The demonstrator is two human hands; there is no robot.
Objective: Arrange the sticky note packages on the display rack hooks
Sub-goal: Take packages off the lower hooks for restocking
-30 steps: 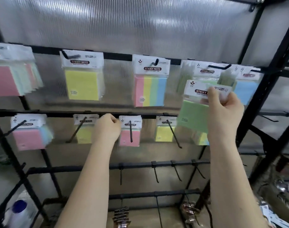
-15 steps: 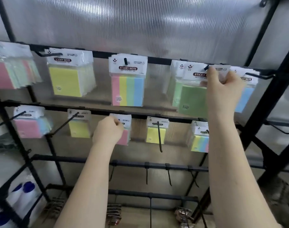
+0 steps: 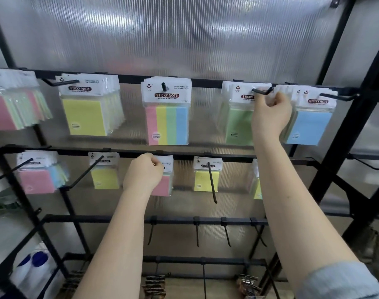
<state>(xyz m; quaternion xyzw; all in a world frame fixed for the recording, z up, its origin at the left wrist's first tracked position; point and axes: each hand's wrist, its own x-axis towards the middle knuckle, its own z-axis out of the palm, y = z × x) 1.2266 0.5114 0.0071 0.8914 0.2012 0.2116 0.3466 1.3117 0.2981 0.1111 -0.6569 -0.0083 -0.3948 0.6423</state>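
Green sticky note package [image 3: 238, 124], white header, hooked.

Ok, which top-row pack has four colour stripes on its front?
The striped pack on the middle hook; its neighbours, the yellow pack and green pack, show one colour.

1. The black display rack [image 3: 205, 84] carries everything on hooks fixed along its horizontal bars.
2. Top bar, from the right hand [image 3: 270, 117] leftward: green sticky note packages [image 3: 238, 124] on the hook [image 3: 262, 91] at its fingers, striped packages [image 3: 167, 124], yellow packages [image 3: 85, 117]; blue packages [image 3: 309, 126] hang just right of it.
3. Second bar: pink packages [image 3: 163, 186] behind the left hand [image 3: 144, 174], small yellow packages [image 3: 104, 178] to its left, another yellow pack [image 3: 205, 180] to its right.
4. Lower bars carry bare hooks [image 3: 197, 234] between the forearms.
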